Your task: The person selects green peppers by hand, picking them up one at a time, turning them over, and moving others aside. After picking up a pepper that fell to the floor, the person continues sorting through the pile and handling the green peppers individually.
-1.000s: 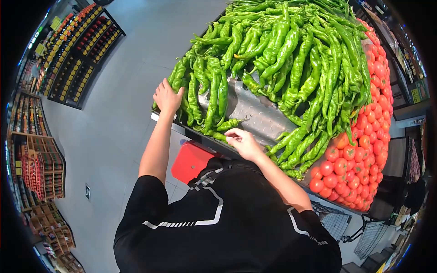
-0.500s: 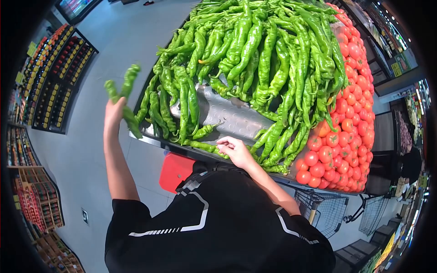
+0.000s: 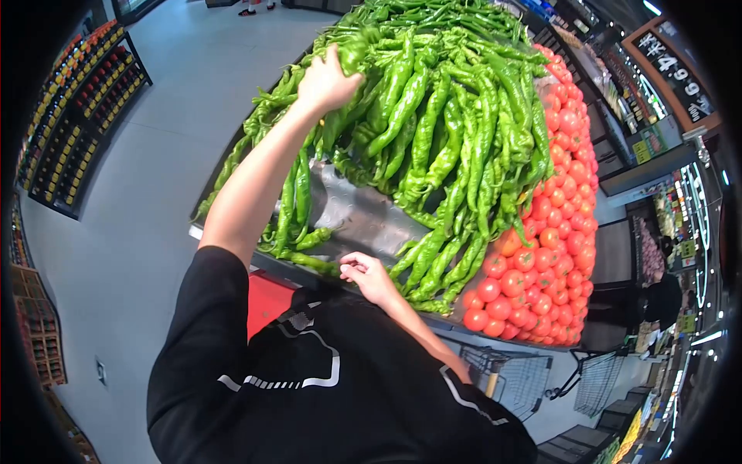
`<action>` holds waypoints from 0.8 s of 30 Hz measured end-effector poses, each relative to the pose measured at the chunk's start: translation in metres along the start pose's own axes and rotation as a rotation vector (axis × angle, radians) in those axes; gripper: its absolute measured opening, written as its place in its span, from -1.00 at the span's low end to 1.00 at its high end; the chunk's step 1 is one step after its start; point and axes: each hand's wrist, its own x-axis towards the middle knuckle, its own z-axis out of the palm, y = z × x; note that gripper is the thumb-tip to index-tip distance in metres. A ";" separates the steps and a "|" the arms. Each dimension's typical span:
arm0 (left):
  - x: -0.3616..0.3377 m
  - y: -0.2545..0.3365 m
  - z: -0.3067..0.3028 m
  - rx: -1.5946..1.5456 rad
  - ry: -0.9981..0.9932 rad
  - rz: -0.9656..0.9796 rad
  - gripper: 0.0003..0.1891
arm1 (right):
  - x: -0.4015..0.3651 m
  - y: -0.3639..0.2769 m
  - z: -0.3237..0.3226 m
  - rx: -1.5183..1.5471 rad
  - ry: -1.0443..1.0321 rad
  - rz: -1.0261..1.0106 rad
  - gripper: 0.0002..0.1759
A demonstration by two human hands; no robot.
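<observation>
Long green peppers (image 3: 410,116) lie in a thick heap on a display stand. My left hand (image 3: 328,83) reaches over the heap's upper left side, closed on green peppers (image 3: 359,50) that are smeared by motion; how many cannot be told. My right hand (image 3: 365,276) rests low at the stand's front edge, its fingers loosely curled and apart, with nothing visible in them. Just left of it, a few peppers (image 3: 305,261) lie along the edge. Between the heap and my right hand, the dimpled metal surface (image 3: 348,213) of the stand shows.
Red tomatoes (image 3: 541,255) are piled against the peppers on the right. A shopping cart (image 3: 518,379) stands below them, and a red object (image 3: 267,305) sits under the front edge. Shelves of jars (image 3: 85,116) line the left, beyond the grey floor (image 3: 185,85).
My left hand has swung from beyond the stand's left edge up and right over the heap, carrying the peppers. My right hand stays by the front edge. The whole view has shifted.
</observation>
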 end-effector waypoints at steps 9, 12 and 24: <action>0.018 -0.050 0.066 -0.110 0.041 0.019 0.00 | -0.003 0.007 -0.017 0.065 0.120 0.024 -0.73; 0.016 -0.080 0.064 -0.260 -0.055 0.077 0.01 | 0.002 0.004 -0.010 0.038 0.068 0.033 -0.73; -0.136 -0.225 0.001 0.054 0.497 -0.169 -0.27 | 0.013 0.013 -0.007 -0.003 0.059 0.037 -0.73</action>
